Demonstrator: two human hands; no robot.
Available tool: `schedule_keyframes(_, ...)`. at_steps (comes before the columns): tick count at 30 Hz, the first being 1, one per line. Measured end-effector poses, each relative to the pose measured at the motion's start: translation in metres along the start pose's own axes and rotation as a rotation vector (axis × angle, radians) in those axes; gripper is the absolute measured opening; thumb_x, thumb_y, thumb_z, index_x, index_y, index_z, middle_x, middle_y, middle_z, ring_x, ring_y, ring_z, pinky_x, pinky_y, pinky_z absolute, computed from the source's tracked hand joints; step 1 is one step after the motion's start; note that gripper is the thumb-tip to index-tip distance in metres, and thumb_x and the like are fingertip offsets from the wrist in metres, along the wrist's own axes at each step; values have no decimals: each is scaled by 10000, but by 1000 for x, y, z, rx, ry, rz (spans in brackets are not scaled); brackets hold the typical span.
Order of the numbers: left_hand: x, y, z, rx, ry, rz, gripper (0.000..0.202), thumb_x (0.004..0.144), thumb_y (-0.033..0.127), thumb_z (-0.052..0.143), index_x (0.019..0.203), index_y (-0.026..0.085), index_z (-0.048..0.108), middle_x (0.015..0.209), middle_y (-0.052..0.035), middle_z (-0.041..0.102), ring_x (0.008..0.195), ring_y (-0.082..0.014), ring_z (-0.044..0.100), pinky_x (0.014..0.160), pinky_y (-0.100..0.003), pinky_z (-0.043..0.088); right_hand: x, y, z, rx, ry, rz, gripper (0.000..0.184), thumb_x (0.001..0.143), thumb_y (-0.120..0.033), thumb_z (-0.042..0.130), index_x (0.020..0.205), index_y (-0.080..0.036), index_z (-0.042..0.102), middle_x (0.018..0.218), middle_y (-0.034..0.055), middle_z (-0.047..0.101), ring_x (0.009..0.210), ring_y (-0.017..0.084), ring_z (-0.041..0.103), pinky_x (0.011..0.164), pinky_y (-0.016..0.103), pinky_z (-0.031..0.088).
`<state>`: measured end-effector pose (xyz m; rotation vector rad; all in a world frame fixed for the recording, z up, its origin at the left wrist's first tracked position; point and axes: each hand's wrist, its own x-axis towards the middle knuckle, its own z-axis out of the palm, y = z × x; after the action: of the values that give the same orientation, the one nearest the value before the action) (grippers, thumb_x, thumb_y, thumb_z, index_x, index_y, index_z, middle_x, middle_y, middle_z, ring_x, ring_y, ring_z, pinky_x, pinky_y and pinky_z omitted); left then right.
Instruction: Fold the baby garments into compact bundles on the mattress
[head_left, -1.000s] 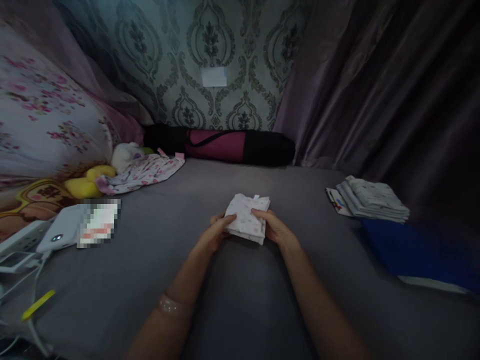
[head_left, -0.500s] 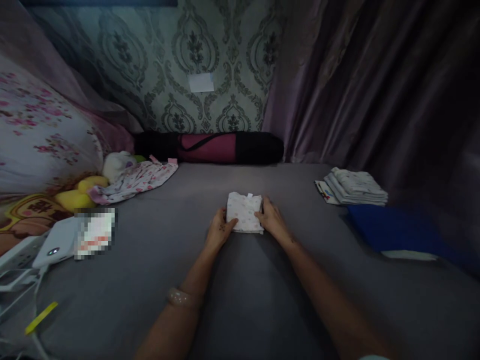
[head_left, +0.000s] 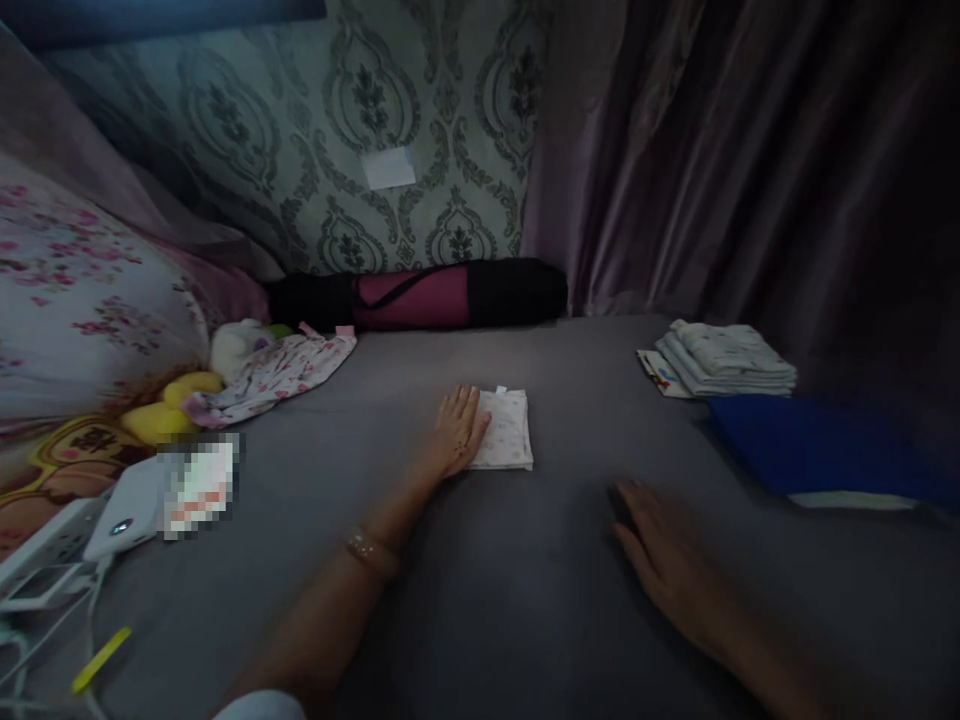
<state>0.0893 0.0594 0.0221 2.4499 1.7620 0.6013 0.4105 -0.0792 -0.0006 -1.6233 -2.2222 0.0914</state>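
Note:
A white patterned cloth item (head_left: pixel 507 432), folded into a small square with a little white tag at its top edge, lies on the grey bed sheet (head_left: pixel 525 580). My left hand (head_left: pixel 457 432) rests flat over the cloth's left side, fingers stretched out, with a bracelet on the wrist. To the right and nearer to me, my right hand (head_left: pixel 652 540) is apart from the cloth, somewhat blurred, its thumb and fingers apart and nothing in it. The left hand hides part of the cloth.
Folded white cloths (head_left: pixel 727 360) are stacked at right, behind a blue folder-like item (head_left: pixel 817 450). A black and maroon long bag (head_left: pixel 420 295) lies along the wall. On the left are a patterned garment (head_left: pixel 289 370), plush toys (head_left: pixel 161 408), a phone-like white device (head_left: pixel 131 510) and cables.
My right hand has let go of the folded cloth and moved right and toward me. My left hand has shifted from gripping the cloth's edge to lying flat on it.

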Motion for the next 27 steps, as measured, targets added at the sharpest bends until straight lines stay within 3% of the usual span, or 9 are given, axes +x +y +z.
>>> schedule_keyframes(5, 2, 5, 27, 17, -80, -34, 620, 952, 460, 259, 1393, 42, 382, 1498, -215, 294, 1407, -304, 224, 1119, -474, 255, -10, 0, 6, -107, 10, 2, 557, 937, -432, 345, 1417, -159, 413, 1436, 98, 444, 1336, 259, 389, 1114, 481, 315)
schedule_keyframes(8, 0, 6, 25, 55, -97, -32, 617, 954, 452, 257, 1401, 41, 369, 1502, -212, 285, 1410, -302, 216, 1122, -465, 245, -9, -3, 5, -128, 16, 5, 555, 940, -424, 334, 1410, -142, 421, 1433, 98, 447, 1337, 248, 388, 1115, 467, 314)
schedule_keyframes(13, 14, 13, 0, 101, -228, -62, 603, 938, 446, 313, 1399, 62, 378, 1499, -209, 297, 1403, -327, 231, 1120, -511, 209, -8, -6, 2, -111, 23, 8, 548, 941, -431, 324, 1400, -154, 440, 1428, 96, 454, 1333, 249, 394, 1111, 465, 316)
schedule_keyframes(16, 30, 26, -8, 94, -102, -43, 582, 950, 416, 270, 1400, 61, 374, 1495, -208, 310, 1406, -310, 234, 1129, -502, 182, -8, -6, 2, -105, 21, 18, 549, 939, -442, 330, 1399, -163, 443, 1425, 94, 458, 1325, 254, 406, 1110, 474, 316)
schedule_keyframes(18, 35, 38, -2, 77, -16, -8, 572, 961, 385, 219, 1400, 51, 371, 1495, -201, 316, 1411, -282, 228, 1137, -459, 191, -8, -6, 2, -102, 19, 25, 552, 936, -448, 338, 1401, -170, 442, 1424, 91, 461, 1322, 257, 410, 1110, 478, 316)
schedule_keyframes(23, 28, 53, 26, 78, -106, -29, 578, 952, 385, 251, 1399, 39, 374, 1472, -211, 353, 1394, -298, 269, 1124, -476, 227, -7, -6, 0, -107, -18, 34, 552, 936, -455, 332, 1403, -181, 439, 1444, 74, 433, 1340, 247, 384, 1114, 469, 314)
schedule_keyframes(27, 32, 59, 17, 91, -197, -46, 590, 945, 395, 281, 1392, 25, 386, 1469, -220, 354, 1385, -327, 280, 1120, -492, 217, -6, -6, 0, -119, -52, 49, 562, 936, -458, 333, 1389, -150, 457, 1451, 84, 419, 1349, 250, 369, 1119, 466, 306)
